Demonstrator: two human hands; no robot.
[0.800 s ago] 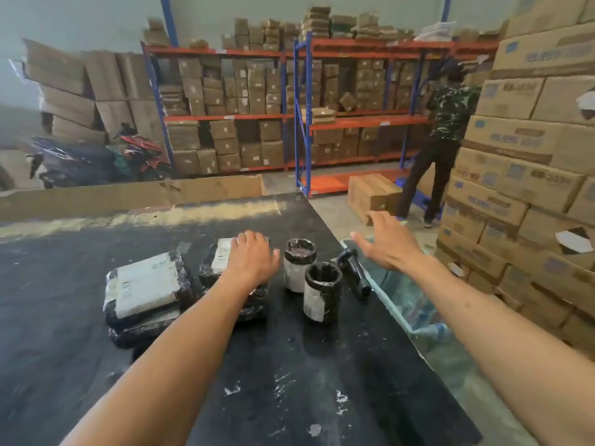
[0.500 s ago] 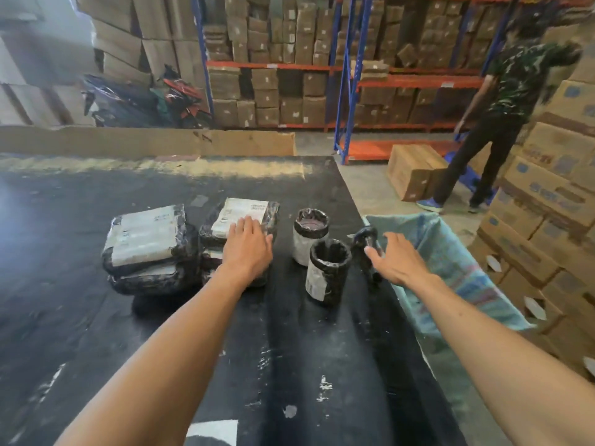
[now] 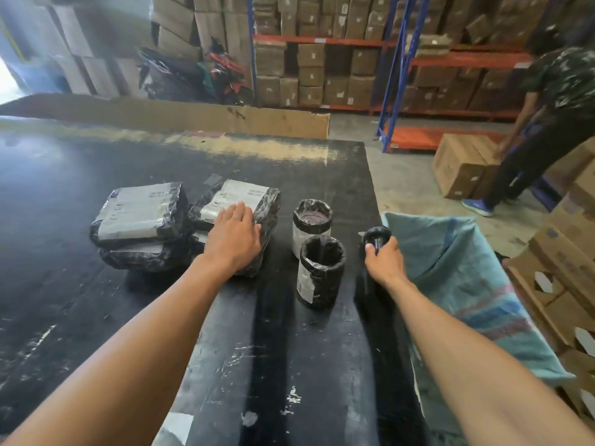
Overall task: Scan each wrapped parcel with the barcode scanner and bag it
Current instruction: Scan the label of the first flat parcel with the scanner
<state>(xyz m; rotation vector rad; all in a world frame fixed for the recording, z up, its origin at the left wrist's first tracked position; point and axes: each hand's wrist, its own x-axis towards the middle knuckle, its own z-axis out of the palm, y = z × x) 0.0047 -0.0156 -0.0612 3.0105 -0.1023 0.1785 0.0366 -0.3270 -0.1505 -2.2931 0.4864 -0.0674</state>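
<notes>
On the scuffed black table (image 3: 96, 300) our left hand (image 3: 234, 241) lay flat, fingers straight and together, on the top flat black-plastic-wrapped parcel with a white label (image 3: 240, 202), while our right hand (image 3: 384, 260) curled round the black handheld barcode scanner (image 3: 376, 235) at the table's right edge, just beside the open blue-green woven sack (image 3: 457, 284). Between our hands stood 2 upright cylindrical black-wrapped parcels (image 3: 320, 272), 1 behind the other, and left of the pressed parcel sat another stack of flat labelled black-wrapped parcels (image 3: 140, 214). Farther off a person in a dark patterned shirt (image 3: 560, 91) bent over a brown cardboard box (image 3: 460, 169) on the floor before blue-and-orange steel shelving (image 3: 396, 59) full of cartons.
</notes>
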